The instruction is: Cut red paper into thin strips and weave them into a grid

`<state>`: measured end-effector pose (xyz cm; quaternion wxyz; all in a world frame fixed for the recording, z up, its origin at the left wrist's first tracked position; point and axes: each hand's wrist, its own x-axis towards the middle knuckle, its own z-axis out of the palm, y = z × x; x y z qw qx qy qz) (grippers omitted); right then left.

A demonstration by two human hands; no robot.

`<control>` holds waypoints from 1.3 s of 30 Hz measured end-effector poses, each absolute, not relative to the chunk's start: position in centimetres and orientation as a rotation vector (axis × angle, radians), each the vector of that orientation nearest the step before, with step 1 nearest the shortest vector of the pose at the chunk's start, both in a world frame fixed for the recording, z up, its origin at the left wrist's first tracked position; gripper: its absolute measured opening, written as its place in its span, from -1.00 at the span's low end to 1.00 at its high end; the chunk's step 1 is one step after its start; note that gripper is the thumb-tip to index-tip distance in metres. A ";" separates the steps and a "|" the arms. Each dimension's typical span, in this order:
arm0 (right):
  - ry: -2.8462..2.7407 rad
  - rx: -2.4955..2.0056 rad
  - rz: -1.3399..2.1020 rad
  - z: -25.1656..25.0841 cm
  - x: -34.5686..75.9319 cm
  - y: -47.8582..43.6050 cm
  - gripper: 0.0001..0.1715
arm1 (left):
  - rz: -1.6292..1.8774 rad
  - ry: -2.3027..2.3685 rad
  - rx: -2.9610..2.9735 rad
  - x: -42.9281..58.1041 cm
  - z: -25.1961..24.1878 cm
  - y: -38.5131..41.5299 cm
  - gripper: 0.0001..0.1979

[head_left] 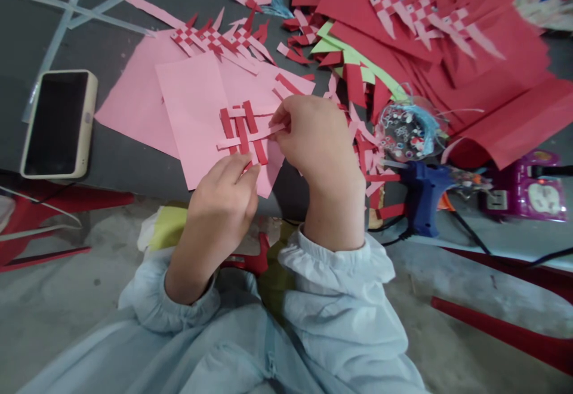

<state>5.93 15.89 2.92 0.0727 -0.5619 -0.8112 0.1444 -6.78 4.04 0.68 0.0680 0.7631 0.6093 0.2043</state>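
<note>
Several red paper strips (242, 133) lie side by side on pink paper sheets (192, 101), with pink paper strips crossing over and under them. My right hand (317, 134) is closed in a pinch on the right end of the lower pink paper strip (264, 134). Below the weave, my left hand (224, 197) has its fingertips pressed together at the lower end of a red strip; its grip is partly hidden. Woven red and pink paper fish (210, 39) lie just beyond the sheets.
A phone (57, 124) lies at the left, near clear plastic strips (74, 9). Stacked red paper (447, 59) bears more woven fish (421, 15). At the right are a bowl of beads (405, 131), a blue glue gun (425, 197), cords and a purple box (528, 191). Paper scraps surround the bowl.
</note>
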 end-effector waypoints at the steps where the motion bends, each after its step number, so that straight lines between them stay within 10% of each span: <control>1: -2.437 -1.688 0.431 2.9 5.9 15.9 -0.68 | 0.616 1.837 2.301 -6.8 0.7 4.0 -0.68; 33: -2.342 -1.519 0.409 1.4 6.2 15.7 -0.78 | 0.572 1.800 2.302 -7.0 0.8 4.1 -0.68; 39: -2.245 -1.458 0.648 1.9 6.4 15.5 -0.56 | 0.572 1.796 2.299 -6.9 0.8 4.1 -0.68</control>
